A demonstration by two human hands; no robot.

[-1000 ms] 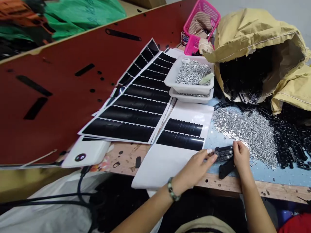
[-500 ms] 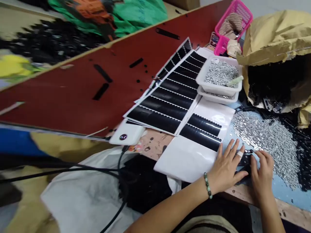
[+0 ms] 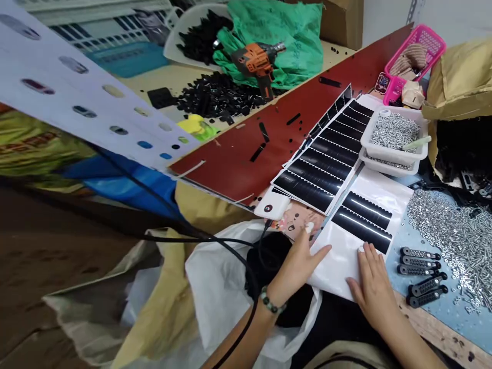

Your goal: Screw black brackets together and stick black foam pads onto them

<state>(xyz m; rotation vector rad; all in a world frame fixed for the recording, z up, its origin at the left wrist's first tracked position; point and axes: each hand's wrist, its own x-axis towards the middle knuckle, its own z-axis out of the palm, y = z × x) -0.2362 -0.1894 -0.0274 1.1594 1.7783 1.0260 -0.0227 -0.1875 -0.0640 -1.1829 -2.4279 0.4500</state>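
My left hand point(image 3: 301, 259) lies at the near left corner of a white sticker sheet point(image 3: 348, 253), fingers stretched out, thumb on the sheet's edge. Flat on the same sheet rests my right hand point(image 3: 372, 279), fingers extended toward its two black sticker strips point(image 3: 363, 220). Neither hand holds anything. Several black plastic link parts point(image 3: 422, 271) lie on the blue mat just right of my right hand.
More black sticker sheets point(image 3: 326, 156) fan out behind, beside stacked white trays of screws point(image 3: 394, 138). A heap of loose screws point(image 3: 457, 236) covers the mat. A red board point(image 3: 269, 148), a white power bank point(image 3: 272, 206), a pink basket point(image 3: 417, 54), an orange drill point(image 3: 257, 60) and a yellow sack point(image 3: 459, 82) surround them.
Both hands let go of the black link parts and shifted left onto the white sticker sheet. The parts now lie on the mat. The view swung left.
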